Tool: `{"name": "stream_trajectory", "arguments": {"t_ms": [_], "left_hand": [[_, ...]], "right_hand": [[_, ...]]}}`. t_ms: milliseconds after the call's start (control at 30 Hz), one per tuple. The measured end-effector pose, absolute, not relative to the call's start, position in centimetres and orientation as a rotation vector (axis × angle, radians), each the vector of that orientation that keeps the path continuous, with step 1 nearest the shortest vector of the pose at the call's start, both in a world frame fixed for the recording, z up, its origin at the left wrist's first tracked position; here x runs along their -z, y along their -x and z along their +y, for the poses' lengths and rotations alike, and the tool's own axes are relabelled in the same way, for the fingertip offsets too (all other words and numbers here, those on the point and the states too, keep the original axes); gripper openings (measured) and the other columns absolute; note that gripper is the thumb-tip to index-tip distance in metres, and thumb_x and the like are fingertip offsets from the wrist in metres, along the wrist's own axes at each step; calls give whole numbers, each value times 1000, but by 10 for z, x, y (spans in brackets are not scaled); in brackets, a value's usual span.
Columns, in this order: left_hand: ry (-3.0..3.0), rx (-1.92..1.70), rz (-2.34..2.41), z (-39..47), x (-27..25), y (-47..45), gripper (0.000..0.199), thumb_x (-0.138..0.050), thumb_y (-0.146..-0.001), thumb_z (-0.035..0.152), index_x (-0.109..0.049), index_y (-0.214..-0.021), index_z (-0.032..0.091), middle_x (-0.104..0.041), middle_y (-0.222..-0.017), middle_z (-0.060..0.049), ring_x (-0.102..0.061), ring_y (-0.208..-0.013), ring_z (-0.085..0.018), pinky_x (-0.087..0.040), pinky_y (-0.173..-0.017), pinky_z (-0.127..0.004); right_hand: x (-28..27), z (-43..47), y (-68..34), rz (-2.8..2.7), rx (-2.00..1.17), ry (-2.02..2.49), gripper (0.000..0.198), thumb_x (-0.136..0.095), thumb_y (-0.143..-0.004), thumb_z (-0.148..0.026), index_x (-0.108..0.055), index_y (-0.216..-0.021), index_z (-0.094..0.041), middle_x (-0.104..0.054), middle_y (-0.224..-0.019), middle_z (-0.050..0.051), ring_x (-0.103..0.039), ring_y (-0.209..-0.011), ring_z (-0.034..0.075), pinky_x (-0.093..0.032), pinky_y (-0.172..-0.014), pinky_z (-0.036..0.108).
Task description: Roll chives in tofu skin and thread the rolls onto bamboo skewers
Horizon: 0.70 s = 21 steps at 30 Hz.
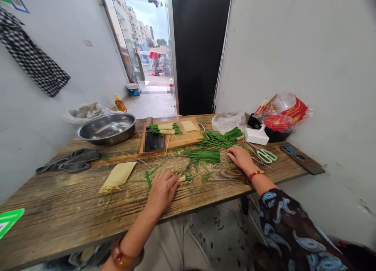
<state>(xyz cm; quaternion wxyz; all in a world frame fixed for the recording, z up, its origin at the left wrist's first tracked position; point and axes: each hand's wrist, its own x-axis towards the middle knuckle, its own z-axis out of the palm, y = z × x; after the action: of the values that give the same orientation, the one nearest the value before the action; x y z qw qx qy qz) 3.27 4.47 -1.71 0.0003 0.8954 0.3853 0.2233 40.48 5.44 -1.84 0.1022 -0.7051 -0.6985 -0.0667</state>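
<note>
My left hand (pixel 163 188) lies over a small roll of tofu skin with chives (pixel 182 179), its fingers closed on it against the table; green ends stick out on the right. My right hand (pixel 242 160) reaches to the right of the cut chives (pixel 207 156), fingertips together beside thin bamboo skewers (pixel 258 157). Whether a skewer is in those fingers I cannot make out. Behind, two finished-looking rolls (pixel 167 131) filled with chives rest on a wooden cutting board (pixel 188 139), near a flat tofu-skin sheet (pixel 188 126). More sheets are stacked (pixel 118 177) at the left.
A steel basin (pixel 108 128) and a grey cloth (pixel 72 160) occupy the left of the wooden table (pixel 73 204). Green-handled scissors (pixel 266 155), a white box (pixel 256 136), a plastic bag (pixel 229 122) and a phone-like dark slab (pixel 302 159) are at the right. A cleaver (pixel 149 124) lies on the board.
</note>
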Motion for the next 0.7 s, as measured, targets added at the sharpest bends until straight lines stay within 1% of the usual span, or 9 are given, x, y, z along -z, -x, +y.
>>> {"name": "stream_trajectory", "arguments": {"t_ms": [100,200,300,433,500,600,700], "left_hand": [[-2813,-714,1209,45,18,-33,18,-47,-92,24,-64,-90,19,-61,-89,-6,-52,-85,-20,-38,-74,-33],[-2804,-726,1216,44,18,-33,18,-47,-92,24,-64,-87,19,-61,-88,-6,-53,-84,-20,-38,-74,-33],[-2791,-720,1216,43,15,-34,18,-47,-91,24,-63,-86,19,-61,-87,-6,-53,-84,-20,-38,-74,-33],[-2782,-707,1219,41,14,-35,16,-48,-91,23,-64,-87,19,-61,-88,-6,-53,-85,-20,-38,-74,-33],[-2777,-696,1245,40,14,-36,17,-48,-90,23,-64,-86,18,-61,-88,-7,-53,-86,-20,-38,-75,-34],[-2774,-672,1262,38,15,-36,16,-49,-90,24,-64,-84,18,-61,-88,-7,-54,-86,-20,-38,-75,-34],[-2749,-684,1269,36,16,-37,15,-51,-89,24,-64,-87,19,-61,-89,-7,-54,-88,-21,-39,-77,-34]], "right_hand": [[15,63,-401,-2087,211,2104,15,-52,-91,-28,-64,-87,-20,-63,-89,5,-57,-88,16,-37,-74,25],[9,65,-398,-2103,246,2129,16,-51,-91,-27,-64,-87,-18,-64,-89,7,-58,-87,18,-36,-74,27],[1,60,-398,-2079,296,2154,21,-45,-93,-26,-63,-93,-17,-64,-89,10,-58,-86,21,-36,-74,29],[-7,49,-403,-2075,312,2121,27,-41,-95,-27,-62,-109,-21,-64,-93,8,-59,-88,19,-38,-75,27],[-8,42,-407,-2055,294,2061,29,-41,-94,-28,-63,-112,-22,-63,-95,8,-59,-88,18,-40,-74,26],[-6,27,-407,-1928,227,1881,28,-43,-91,-29,-66,-103,-19,-63,-90,7,-59,-82,18,-43,-73,28],[-3,3,-386,-1790,71,1709,23,-49,-86,-30,-66,-94,-17,-62,-84,5,-58,-73,17,-45,-69,28]]}}
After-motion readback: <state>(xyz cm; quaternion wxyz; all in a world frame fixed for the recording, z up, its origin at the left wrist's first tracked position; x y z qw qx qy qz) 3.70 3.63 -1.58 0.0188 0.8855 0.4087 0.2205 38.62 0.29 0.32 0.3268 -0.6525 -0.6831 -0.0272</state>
